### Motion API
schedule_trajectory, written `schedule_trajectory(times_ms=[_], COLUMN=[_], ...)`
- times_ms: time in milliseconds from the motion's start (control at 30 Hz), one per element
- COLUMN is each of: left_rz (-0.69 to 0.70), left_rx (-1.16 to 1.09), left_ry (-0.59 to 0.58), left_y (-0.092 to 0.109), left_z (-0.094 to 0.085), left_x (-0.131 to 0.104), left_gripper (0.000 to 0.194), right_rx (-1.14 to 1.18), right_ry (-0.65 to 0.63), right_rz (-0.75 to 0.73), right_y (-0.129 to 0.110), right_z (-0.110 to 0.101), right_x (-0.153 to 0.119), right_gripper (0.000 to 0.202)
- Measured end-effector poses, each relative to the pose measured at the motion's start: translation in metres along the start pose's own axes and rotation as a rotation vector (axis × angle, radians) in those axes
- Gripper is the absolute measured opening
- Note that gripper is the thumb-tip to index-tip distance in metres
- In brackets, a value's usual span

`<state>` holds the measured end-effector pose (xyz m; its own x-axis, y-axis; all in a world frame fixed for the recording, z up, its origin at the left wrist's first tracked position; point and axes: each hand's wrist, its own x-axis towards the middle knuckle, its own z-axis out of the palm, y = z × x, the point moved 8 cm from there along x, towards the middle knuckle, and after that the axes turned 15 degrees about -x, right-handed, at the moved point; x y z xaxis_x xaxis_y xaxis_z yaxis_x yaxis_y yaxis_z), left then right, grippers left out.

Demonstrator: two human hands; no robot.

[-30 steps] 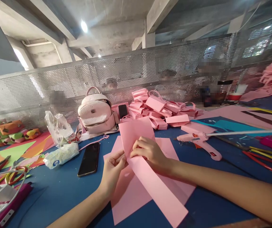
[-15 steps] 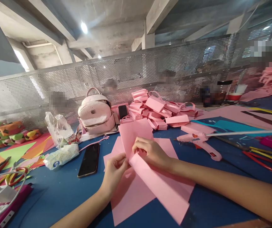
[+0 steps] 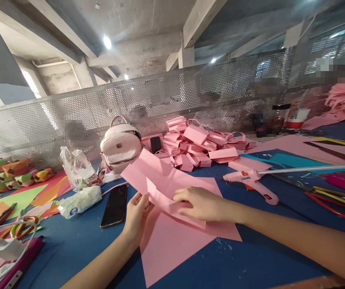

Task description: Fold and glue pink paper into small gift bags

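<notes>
A creased pink paper piece (image 3: 166, 176) is held above flat pink sheets (image 3: 169, 251) on the blue table (image 3: 79, 245). My left hand (image 3: 138, 212) pinches its lower left edge, by a small raised flap. On the right, my right hand (image 3: 204, 204) grips the front folded edge with curled fingers; its fingertips are partly hidden by the paper. A pile of folded pink paper pieces (image 3: 196, 140) lies behind. To the right of my right hand rests a pink glue gun (image 3: 255, 182).
Left of my hands are a black phone (image 3: 114, 205), a tissue pack (image 3: 80, 200) and a plastic bag (image 3: 78, 166). A white backpack (image 3: 120, 146) stands behind. Scissors and a power strip (image 3: 19, 265) lie far left; red-handled pliers (image 3: 335, 204) lie far right.
The pink paper piece has turned and opened out; its long folded strip no longer points toward the front right. My right hand has moved slightly right and down, and my left hand slightly left.
</notes>
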<state>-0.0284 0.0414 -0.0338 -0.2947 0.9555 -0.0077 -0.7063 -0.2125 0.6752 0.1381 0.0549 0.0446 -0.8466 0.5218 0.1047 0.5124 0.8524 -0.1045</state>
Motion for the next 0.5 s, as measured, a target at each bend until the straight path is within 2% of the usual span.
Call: schedule_trajectory(times_ms=[167,233,300,400,500], left_rz=[-0.068,-0.081,-0.092,-0.116,-0.127], left_rx=[-0.027,-0.031,-0.033,-0.022,0.018], left_ry=[0.045,0.058,0.057,0.029,-0.006], left_y=[-0.007,-0.011,-0.014,-0.020,-0.022], left_z=[-0.003,-0.002,0.001,0.006,0.008], left_x=[0.004,0.001,-0.004,-0.011,-0.016], left_gripper=[0.032,0.031,0.029,0.028,0.030], right_rx=[0.034,0.094,0.152,0.195,0.218], right_ry=[-0.284,-0.351,-0.408,-0.443,-0.406], right_rz=[-0.110,-0.133,-0.175,-0.212,-0.207], right_y=[0.022,0.025,0.021,0.011,0.005], right_z=[-0.009,-0.004,0.009,0.032,0.041], right_x=[-0.003,0.000,0.005,0.013,0.021], right_gripper=[0.017,0.015,0.004,0.021,0.024])
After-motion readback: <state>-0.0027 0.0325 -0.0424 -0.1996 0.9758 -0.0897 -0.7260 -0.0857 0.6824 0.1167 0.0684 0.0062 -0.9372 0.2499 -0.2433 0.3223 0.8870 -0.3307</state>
